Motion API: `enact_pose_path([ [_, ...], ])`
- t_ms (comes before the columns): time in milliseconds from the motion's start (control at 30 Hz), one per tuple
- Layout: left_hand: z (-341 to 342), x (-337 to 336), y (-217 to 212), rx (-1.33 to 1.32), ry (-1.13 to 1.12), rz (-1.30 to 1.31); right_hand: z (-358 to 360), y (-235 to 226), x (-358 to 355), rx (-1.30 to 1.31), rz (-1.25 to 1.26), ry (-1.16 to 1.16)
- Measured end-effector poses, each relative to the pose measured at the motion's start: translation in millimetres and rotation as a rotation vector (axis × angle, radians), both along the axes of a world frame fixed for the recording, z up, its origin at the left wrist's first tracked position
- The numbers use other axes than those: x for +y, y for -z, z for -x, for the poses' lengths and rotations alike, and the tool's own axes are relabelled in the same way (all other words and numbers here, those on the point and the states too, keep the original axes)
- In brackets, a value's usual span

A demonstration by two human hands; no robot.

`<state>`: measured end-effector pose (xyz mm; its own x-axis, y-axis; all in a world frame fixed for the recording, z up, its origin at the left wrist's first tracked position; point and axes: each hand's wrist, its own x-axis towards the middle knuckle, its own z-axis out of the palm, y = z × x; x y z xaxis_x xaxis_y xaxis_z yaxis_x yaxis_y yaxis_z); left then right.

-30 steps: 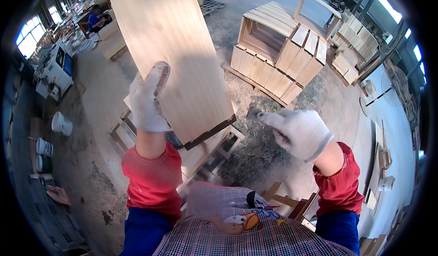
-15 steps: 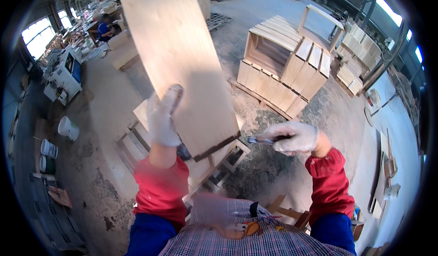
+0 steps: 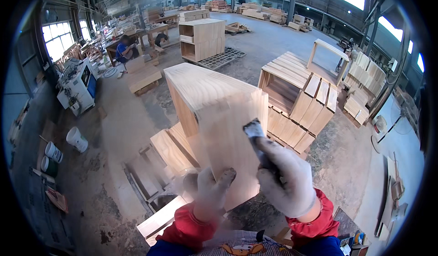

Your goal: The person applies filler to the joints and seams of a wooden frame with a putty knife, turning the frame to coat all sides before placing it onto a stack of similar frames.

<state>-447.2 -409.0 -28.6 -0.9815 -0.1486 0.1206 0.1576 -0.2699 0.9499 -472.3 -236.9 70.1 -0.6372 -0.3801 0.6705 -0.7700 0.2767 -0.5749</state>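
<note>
A pale wooden box (image 3: 232, 133), perhaps a drawer, stands tilted in front of me with one broad face toward me. My left hand (image 3: 211, 187), in a whitish glove with dark-stained fingertips, grips its lower part, thumb pressed on the face. The other fingers of that hand are blurred or hidden. My right hand (image 3: 289, 178), gloved too, is closed round the dark handle of a putty knife (image 3: 254, 129). The short, smeared blade points up and left, over the right side of the face; whether it touches the wood I cannot tell.
Stacked wooden drawers (image 3: 296, 105) stand close beyond on the right. Further off, a wooden cabinet (image 3: 203, 39) sits on a pallet (image 3: 221, 59). Wooden frames (image 3: 148, 174) lie low at left, near white buckets (image 3: 76, 139). A person in blue (image 3: 124, 51) crouches at far left.
The wooden piece has turned and come lower, showing its box shape. My right hand has swung left and inward with the putty knife, now over the wood. The view has tipped up.
</note>
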Motion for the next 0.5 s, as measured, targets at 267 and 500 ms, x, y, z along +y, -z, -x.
enact_pose_path([
  [267,4,12,23,0.094,0.012,-0.068,-16,-21,-30,-0.030,-0.099,0.022],
  [500,5,15,21,0.137,0.054,-0.084,-22,-19,-36,-0.045,-0.095,0.065],
])
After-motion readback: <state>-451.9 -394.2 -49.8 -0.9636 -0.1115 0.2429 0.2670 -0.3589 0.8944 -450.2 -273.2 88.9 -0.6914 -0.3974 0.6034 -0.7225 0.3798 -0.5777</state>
